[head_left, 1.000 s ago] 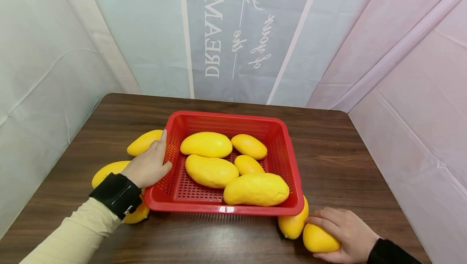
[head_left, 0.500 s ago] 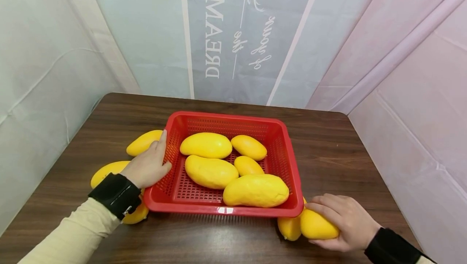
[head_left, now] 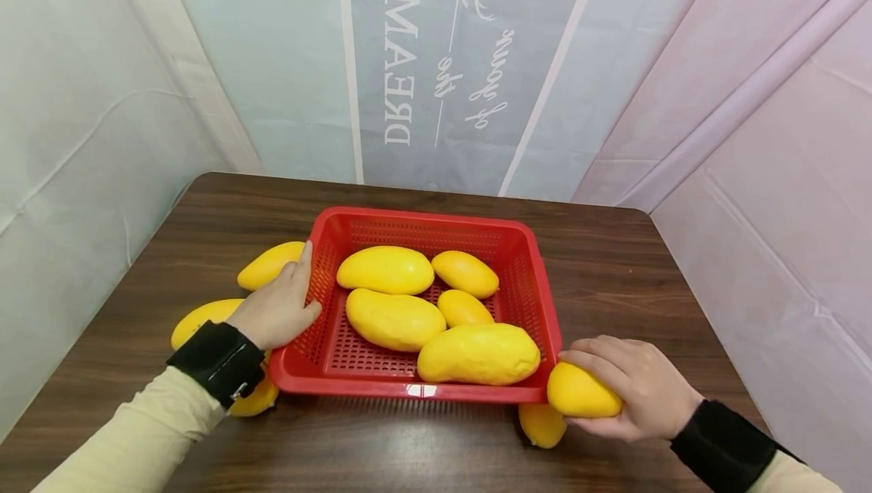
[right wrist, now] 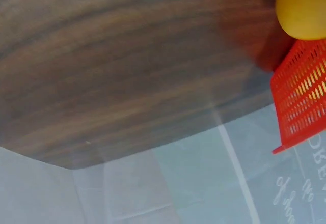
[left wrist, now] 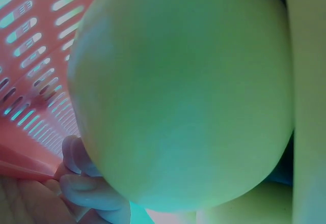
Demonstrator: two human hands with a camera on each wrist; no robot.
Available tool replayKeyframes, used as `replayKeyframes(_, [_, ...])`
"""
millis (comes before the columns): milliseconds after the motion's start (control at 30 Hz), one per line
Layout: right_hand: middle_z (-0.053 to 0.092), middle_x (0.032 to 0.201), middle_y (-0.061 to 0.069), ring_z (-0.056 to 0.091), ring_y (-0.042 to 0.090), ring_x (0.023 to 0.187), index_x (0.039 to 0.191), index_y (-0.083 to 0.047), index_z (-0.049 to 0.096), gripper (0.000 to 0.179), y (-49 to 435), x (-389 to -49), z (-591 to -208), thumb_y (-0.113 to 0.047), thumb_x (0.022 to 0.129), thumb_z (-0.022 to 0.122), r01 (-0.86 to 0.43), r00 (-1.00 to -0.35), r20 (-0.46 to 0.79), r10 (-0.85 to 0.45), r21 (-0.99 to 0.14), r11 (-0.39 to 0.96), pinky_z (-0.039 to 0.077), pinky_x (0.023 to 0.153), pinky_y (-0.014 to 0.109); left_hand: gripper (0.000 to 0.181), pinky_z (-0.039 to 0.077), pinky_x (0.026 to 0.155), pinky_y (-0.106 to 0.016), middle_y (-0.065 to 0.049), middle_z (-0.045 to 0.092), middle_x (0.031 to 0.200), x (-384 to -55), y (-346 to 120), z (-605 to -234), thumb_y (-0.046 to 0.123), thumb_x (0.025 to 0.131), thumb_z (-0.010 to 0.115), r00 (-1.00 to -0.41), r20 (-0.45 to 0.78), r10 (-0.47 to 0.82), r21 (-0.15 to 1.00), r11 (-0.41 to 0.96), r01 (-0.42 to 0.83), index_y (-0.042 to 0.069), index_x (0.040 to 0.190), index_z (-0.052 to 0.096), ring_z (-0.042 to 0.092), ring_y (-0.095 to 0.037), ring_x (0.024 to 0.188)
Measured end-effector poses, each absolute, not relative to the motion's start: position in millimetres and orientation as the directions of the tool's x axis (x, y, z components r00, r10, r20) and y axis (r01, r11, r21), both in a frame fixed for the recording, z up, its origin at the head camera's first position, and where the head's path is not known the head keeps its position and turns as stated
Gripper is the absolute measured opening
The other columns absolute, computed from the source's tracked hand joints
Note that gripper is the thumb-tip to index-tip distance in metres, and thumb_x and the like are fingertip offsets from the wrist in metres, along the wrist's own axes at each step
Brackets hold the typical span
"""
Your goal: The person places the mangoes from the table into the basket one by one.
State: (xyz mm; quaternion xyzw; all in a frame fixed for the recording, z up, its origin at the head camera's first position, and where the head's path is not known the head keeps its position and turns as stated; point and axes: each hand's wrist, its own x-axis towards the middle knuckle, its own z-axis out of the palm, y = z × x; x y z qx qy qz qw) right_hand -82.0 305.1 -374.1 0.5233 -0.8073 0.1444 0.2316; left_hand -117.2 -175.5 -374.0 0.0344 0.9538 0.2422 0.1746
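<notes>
A red perforated plastic basket (head_left: 300,379) stands mid-table with several yellow mangoes, large and small, lying in it. At its left rim, my left hand (head_left: 275,313) grips the side, thumb inside and fingers outside. The left wrist view shows curled fingers (left wrist: 97,191) beside the basket wall, partly hidden by a big mango (left wrist: 183,96). My right hand (head_left: 636,387) holds a small mango (head_left: 582,392) at the basket's near right corner, slightly above table height. Another mango (head_left: 543,426) lies below that corner, partly covered by the rim.
To the left of the basket, one mango (head_left: 271,266) lies at the back, another (head_left: 204,321) nearer the left, and a third (head_left: 255,400) under my left wrist. The dark wooden table (head_left: 409,447) ends at printed cloth walls (head_left: 286,99).
My right hand has lifted the small mango off the table and brought it up and left to the basket's corner. My left hand stays on the rim.
</notes>
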Motion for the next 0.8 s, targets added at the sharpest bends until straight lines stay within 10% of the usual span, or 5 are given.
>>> replayKeyframes(800, [0.069, 0.097, -0.001, 0.067, 0.012, 0.08, 0.112, -0.011, 0.067, 0.059, 248.3, -122.9, -354.0, -0.063, 0.088, 0.056, -0.938, -0.275, 0.426, -0.862, 0.076, 0.337, 0.058, 0.066, 0.027, 0.098, 0.061, 0.067, -0.032, -0.024, 0.04, 0.131, -117.6, -175.4, -374.5, 0.022, 0.095, 0.059, -0.936, -0.316, 0.154, 0.493, 0.87, -0.023, 0.011, 0.157, -0.017, 0.062, -0.015, 0.076])
